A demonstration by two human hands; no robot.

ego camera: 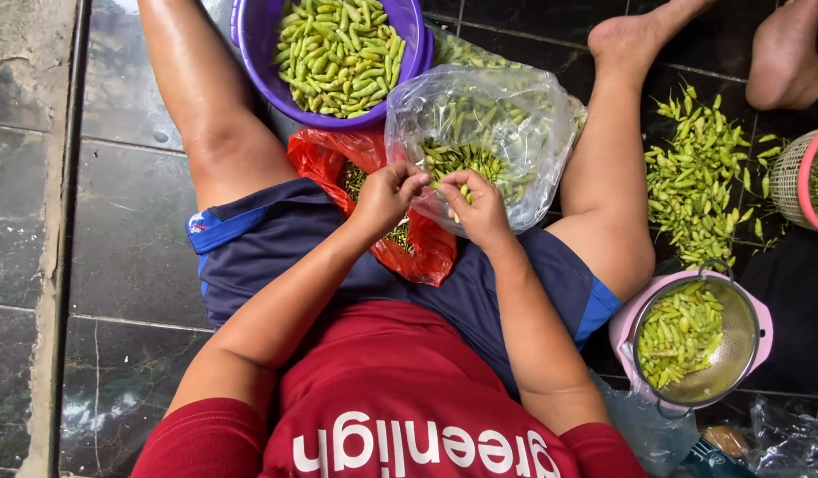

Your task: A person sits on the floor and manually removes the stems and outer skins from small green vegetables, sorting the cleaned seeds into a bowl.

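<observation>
I sit on a dark tiled floor with my legs spread. My left hand (387,193) and my right hand (476,206) meet at the mouth of a clear plastic bag (506,106) full of green chillies, lying between my legs. Both hands pinch small green chillies (463,188) between the fingertips. A red plastic bag (325,159) with bits of stem in it lies open under my left hand, on my lap. A purple basin (258,44) of picked green chillies stands just beyond the bags.
A loose heap of green chillies (697,173) lies on the floor at the right. A metal strainer in a pink bowl (692,341) holds more chillies by my right thigh. A woven basket (803,177) and another person's foot (785,53) are at the far right.
</observation>
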